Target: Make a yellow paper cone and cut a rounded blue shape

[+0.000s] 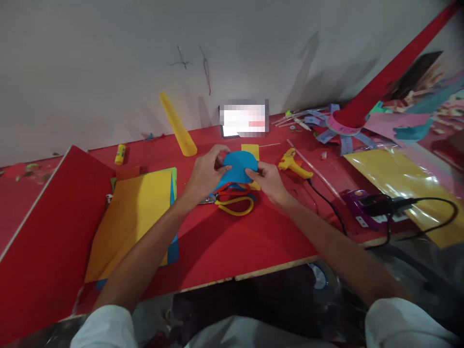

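Between my two hands is a rounded piece of blue paper (239, 165), held above the red table. My left hand (207, 174) pinches its left edge, thumb on top. On the opposite edge, my right hand (270, 180) grips it with the thumb laid over the front. Directly below lie scissors (235, 207) with red and yellow handles, their blades pointing left and partly hidden by my left hand. Yellow paper pieces (251, 151) show behind and under the blue one.
Coloured sheets (145, 203) and a red board (54, 241) lie left. A glue stick (120, 154), rolled yellow cone (179, 128) and blurred screen (243, 120) stand behind. Rightward are a yellow glue gun (294, 164), a purple power strip (362, 205), cables and a tall red cone (395, 72).
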Tool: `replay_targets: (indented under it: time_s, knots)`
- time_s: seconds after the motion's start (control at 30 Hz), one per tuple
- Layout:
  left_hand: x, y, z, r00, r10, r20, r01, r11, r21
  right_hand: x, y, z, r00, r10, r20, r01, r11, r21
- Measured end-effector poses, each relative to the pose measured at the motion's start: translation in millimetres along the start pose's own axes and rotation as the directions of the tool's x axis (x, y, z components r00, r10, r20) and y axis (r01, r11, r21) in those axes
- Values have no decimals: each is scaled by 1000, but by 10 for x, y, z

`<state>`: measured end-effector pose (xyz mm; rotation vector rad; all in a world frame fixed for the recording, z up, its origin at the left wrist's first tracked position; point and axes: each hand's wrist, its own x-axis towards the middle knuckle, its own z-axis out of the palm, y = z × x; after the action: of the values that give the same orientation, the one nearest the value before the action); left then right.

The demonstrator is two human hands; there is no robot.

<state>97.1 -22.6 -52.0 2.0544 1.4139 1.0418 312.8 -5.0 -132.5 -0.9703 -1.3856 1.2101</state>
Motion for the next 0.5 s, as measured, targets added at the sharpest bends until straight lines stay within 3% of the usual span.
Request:
replay_targets:
  time_s: [0.17, 0.37, 0.5]
  knots:
    - [-14, 7, 17, 1000, 20, 4, -20, 999, -27, -1, 33, -8, 1000, 29, -7, -29, 999, 27]
    - [-36, 63, 48, 998, 24, -61, -18, 996, 90, 1, 52, -24, 972, -150, -182, 107, 968, -227]
    - [-37, 85, 50, 998, 34, -62, -23, 986, 165, -53, -17, 16, 964, -206, -171, 176, 969, -173]
